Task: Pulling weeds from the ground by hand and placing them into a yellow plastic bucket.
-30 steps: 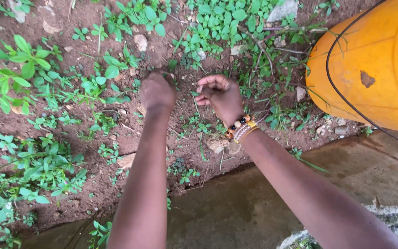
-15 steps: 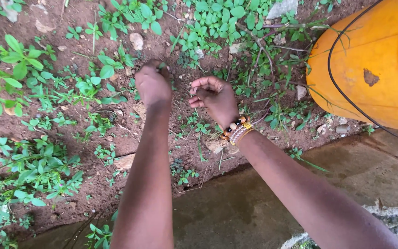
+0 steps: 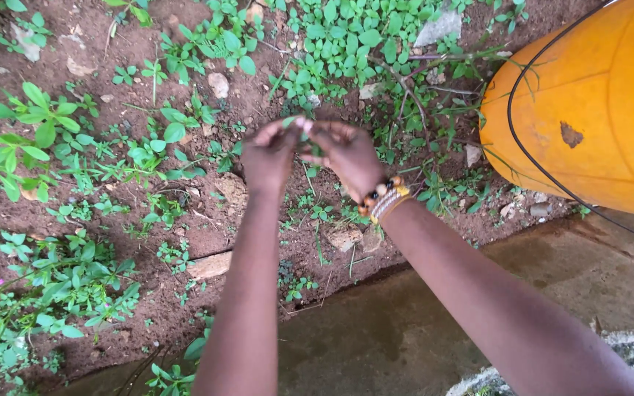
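Looking down, we see brown dirt with small green weeds (image 3: 53,139) on the left, and a wet grey concrete edge (image 3: 376,345) below our arms. Our left hand (image 3: 271,155) and right hand (image 3: 346,158) meet fingertip to fingertip, pinching a tiny green plant sprig (image 3: 310,147) between them. It's too small to tell which way it points. A big orange plastic container (image 3: 588,110) sits close on the right.

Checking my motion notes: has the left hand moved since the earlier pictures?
Yes. Judged against the orange container, the left hand has shifted right, toward it, closing on the right hand until their fingertips meet around a small green sprig.
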